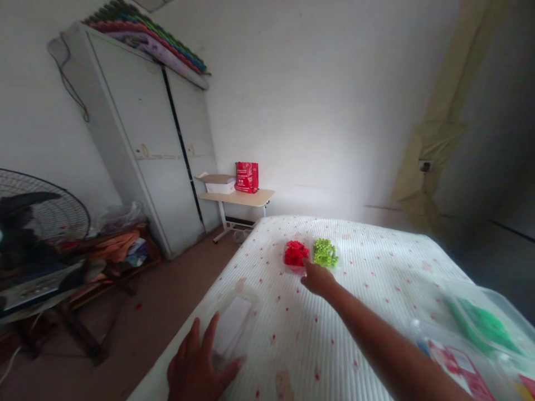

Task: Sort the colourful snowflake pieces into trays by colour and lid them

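My left hand (pixel 200 365) is open with its fingers spread, at the near edge of a clear plastic container (pixel 253 303) that has a white rectangular piece (pixel 233 324) inside. Whether the fingertips touch the container is not clear. Stretched forward, my right hand (pixel 320 278) has its index finger extended at the near right corner of a clear container of red plastic pieces (pixel 296 253). Its thumb is apart and the other fingers are mostly hidden. Beside the red pieces, light green pieces (pixel 325 253) sit in a similar clear container.
A white ribbed cover with red dots (pixel 376 273) spreads over the surface. Clear containers with green pieces (pixel 487 326) and a pink-and-white packet (pixel 460 367) stand at right. Further off are a fan (pixel 45 209), a cabinet (pixel 137 128) and a small table (pixel 246 197) with a red bag (pixel 247 177).
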Tool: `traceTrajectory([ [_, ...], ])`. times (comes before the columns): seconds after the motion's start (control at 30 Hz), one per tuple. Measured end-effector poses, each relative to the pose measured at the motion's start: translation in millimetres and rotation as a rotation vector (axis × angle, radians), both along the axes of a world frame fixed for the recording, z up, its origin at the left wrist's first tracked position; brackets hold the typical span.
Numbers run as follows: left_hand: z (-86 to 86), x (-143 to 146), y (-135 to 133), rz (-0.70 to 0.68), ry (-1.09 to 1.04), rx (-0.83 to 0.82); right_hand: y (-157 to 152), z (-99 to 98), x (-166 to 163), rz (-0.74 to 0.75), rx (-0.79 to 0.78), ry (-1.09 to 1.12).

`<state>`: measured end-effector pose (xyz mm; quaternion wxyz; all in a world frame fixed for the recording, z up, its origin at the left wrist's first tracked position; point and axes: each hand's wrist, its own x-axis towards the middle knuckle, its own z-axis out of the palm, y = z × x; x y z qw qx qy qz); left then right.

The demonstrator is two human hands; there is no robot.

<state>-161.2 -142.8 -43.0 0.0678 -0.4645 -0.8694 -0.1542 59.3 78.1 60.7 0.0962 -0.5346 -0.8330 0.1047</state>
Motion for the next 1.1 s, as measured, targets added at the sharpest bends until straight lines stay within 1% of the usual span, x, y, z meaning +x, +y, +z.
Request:
traceTrajectory([
  [0.13, -4.7, 1.1, -1.2, -0.003, -0.002, 0.007, -3.3, -18.3, -13.1, -0.059, -0.030, -0.027],
  [0.3, -3.8, 0.8, -1.9, -0.024, -0.051, 0.028, -12.5, -31.1, -10.8, -0.103, 0.013, -0.020],
  [0.4, -3.9, -0.4, -1.6, -0.036, -0.077, 0.086, -25.9, -38.3, -5.4, -0.105, 0.053, 0.000],
  [0.53, -6.5, -3.3, -2.2, -0.054, -0.099, 0.191, -49.8, -46.3, 0.7, -0.095, 0.144, 0.001],
  [0.67, -7.6, -6.3, -5.1, -0.054, -0.127, 0.278, -74.9, -44.9, 10.2, -0.038, 0.194, -0.027],
  [0.77, -0.6, -5.4, -8.1, -0.041, -0.148, 0.353, -95.1, -40.3, 20.6, 0.020, 0.175, -0.054],
  [0.9, 21.0, 2.6, -12.0, -0.063, -0.232, 0.483, -121.3, -36.2, 33.9, 0.061, 0.085, -0.094],
  [0.97, 32.2, 9.3, -12.7, -0.120, -0.348, 0.556, -129.4, -32.7, 39.4, 0.058, 0.036, -0.126],
  [1.0, 36.9, 13.3, -12.2, -0.169, -0.456, 0.604, -131.4, -29.9, 42.0, 0.048, 0.022, -0.124],
  [1.07, 44.5, 23.1, -9.7, -0.272, -0.830, 0.696, -131.2, -21.5, 46.5, 0.020, 0.036, -0.038],
  [1.1, 47.8, 28.9, -7.7, -0.313, -1.042, 0.723, -129.6, -16.2, 48.2, 0.009, 0.060, 0.051],
])
